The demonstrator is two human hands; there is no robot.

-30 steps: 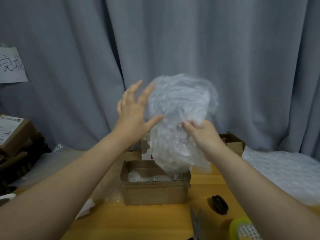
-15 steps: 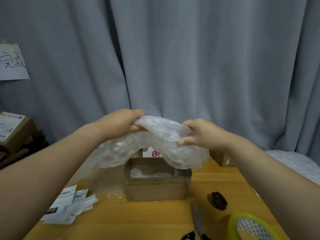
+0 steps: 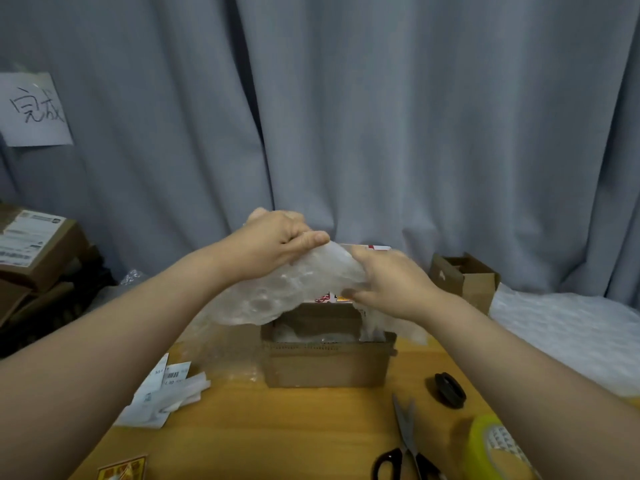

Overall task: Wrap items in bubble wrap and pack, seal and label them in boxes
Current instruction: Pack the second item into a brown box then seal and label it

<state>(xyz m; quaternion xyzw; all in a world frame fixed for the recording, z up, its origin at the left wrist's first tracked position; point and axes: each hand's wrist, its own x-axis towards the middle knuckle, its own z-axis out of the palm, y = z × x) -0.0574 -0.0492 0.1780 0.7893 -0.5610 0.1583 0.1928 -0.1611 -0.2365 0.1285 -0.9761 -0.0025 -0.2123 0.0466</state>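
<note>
- At the bottom right of the frame a roll of yellow-green tape (image 3: pixel 498 448) lies on the wooden table (image 3: pixel 277 434), with black-handled scissors (image 3: pixel 405 441) just to its left, blades pointing away
- In the lower left corner the edge of an orange printed card (image 3: pixel 123 467) shows
- A little further in, on the left, a loose pile of white labels (image 3: pixel 166 393) with barcodes lies on the table; on the right sits a small black round thing (image 3: pixel 450 389), and I cannot tell what it is
- In the middle of the frame stands an open cardboard box (image 3: pixel 325 362), with some clear wrap already inside it
- Just above the box both hands hold a crumpled sheet of bubble wrap (image 3: pixel 287 292), which droops towards the left and over the box's rim
- The left hand (image 3: pixel 273 247) grasps the wrap's top edge, fingers curled under and thumb laid over it
- The right hand (image 3: pixel 391 285) grips the wrap's right side, fingers curled into the plastic
- Something printed red and white peeks from under the wrap; it is too hidden to name
- Behind, on the right, a smaller open carton (image 3: pixel 464 278) stands beside a spread of white bubble sheet (image 3: pixel 571 327)
- On the left edge brown parcels (image 3: pixel 34 251) are stacked, the top one labelled
- A grey curtain (image 3: pixel 381 116) fills the back, with a handwritten paper note (image 3: pixel 33 109) fixed at upper left
</note>
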